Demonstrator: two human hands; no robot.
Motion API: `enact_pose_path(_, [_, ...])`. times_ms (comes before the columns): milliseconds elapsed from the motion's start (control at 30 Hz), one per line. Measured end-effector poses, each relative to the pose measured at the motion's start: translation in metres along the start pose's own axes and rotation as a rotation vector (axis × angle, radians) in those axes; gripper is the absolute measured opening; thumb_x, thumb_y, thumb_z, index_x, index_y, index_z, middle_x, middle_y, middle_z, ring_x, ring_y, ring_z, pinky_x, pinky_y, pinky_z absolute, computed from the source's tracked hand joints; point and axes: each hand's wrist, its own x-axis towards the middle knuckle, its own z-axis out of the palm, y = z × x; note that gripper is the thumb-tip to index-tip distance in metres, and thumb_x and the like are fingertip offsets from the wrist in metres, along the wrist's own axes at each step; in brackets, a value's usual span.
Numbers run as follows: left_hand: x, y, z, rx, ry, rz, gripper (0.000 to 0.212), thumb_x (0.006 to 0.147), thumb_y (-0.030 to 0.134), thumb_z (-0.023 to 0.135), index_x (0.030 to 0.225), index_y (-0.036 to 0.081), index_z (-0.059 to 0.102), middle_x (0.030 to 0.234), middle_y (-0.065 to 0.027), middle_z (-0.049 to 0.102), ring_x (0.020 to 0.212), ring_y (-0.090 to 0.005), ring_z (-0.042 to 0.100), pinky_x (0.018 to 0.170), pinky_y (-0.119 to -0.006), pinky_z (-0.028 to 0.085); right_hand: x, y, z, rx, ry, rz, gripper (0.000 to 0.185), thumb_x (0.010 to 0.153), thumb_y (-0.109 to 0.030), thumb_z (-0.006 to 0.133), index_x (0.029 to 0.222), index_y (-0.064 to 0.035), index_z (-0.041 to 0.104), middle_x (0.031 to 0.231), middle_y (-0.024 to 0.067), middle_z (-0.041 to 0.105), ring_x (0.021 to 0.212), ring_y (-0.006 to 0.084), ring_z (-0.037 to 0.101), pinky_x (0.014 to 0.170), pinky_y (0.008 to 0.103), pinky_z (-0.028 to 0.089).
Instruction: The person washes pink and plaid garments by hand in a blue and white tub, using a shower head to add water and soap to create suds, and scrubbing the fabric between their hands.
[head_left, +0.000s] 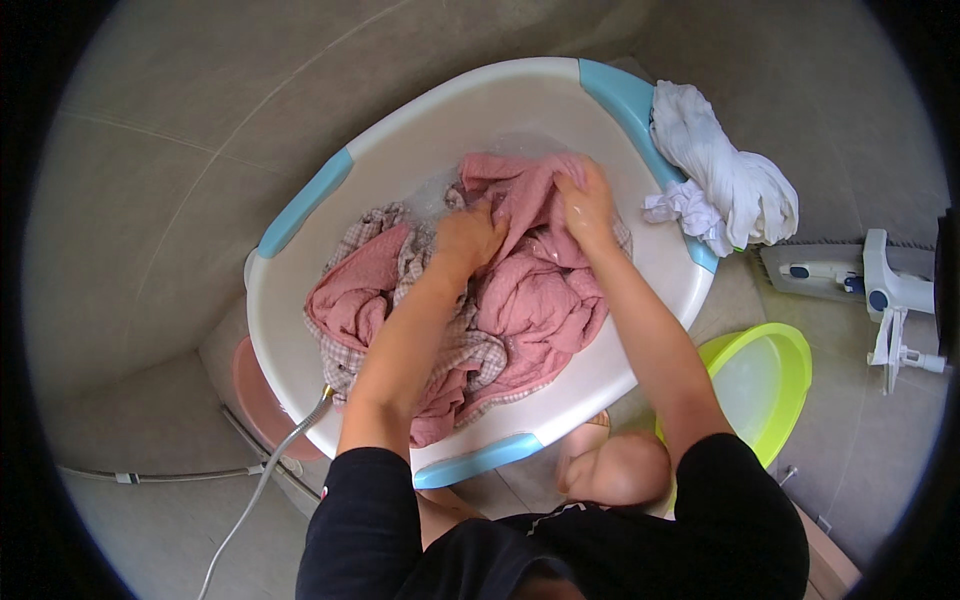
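Note:
A wet pink quilted cloth (525, 296) with a checked grey-and-white side (487, 360) lies bunched in a white plastic tub (652, 285) with light-blue grips. My right hand (586, 202) grips a raised fold near the far end of the heap, its thumb showing on the near side. To its left, my left hand (466, 236) is closed on another fold of the same pink cloth; some of its fingertips are hidden by fabric. Suds and shallow water (431, 199) show beyond my left hand, and a few suds cling to my right wrist.
Wrung white cloths (724, 165) hang over the tub's right rim. A metal hose (281, 446) crosses the left rim. Below stand a lime-green basin (795, 390) at right and a pink basin (259, 390) at left. A white-and-grey cleaning tool (817, 270) is beside the right wall.

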Motion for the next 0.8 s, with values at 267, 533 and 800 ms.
enact_pose_path(267, [0.009, -0.007, 0.036, -0.064, -0.086, -0.033, 0.067, 0.086, 0.049, 0.04, 0.139, 0.008, 0.031, 0.147, -0.017, 0.022, 0.136, -0.0307, 0.02, 0.104, -0.058, 0.019, -0.004, 0.014, 0.086, -0.786, -0.208, -0.168, 0.046, 0.081, -0.036, 0.057, 0.124, -0.0202, 0.052, 0.131, 0.0124, 0.046, 0.122, 0.0328, 0.04, 0.103, 0.0488, 0.028])
enact_pose_path(533, [0.021, -0.006, 0.05, 0.117, -0.189, 0.025, 0.082, 0.081, 0.065, 0.04, 0.136, 0.005, 0.036, 0.141, -0.0191, 0.032, 0.132, -0.0362, 0.027, 0.107, -0.053, 0.016, 0.053, 0.002, 0.042, -0.403, -0.49, -0.05, 0.037, 0.082, -0.029, 0.055, 0.115, -0.0114, 0.054, 0.127, 0.0171, 0.047, 0.115, 0.0368, 0.044, 0.097, 0.0446, 0.034])
enact_pose_path(800, [0.038, -0.016, 0.064, 0.041, -0.453, 0.018, 0.073, 0.084, 0.056, 0.038, 0.14, 0.01, 0.029, 0.147, -0.0128, 0.022, 0.135, -0.0332, 0.021, 0.109, -0.051, 0.013, -0.025, -0.002, 0.06, -0.643, -0.489, -0.191, 0.037, 0.079, -0.032, 0.055, 0.107, -0.0065, 0.053, 0.122, 0.023, 0.05, 0.111, 0.0382, 0.048, 0.093, 0.0439, 0.039])
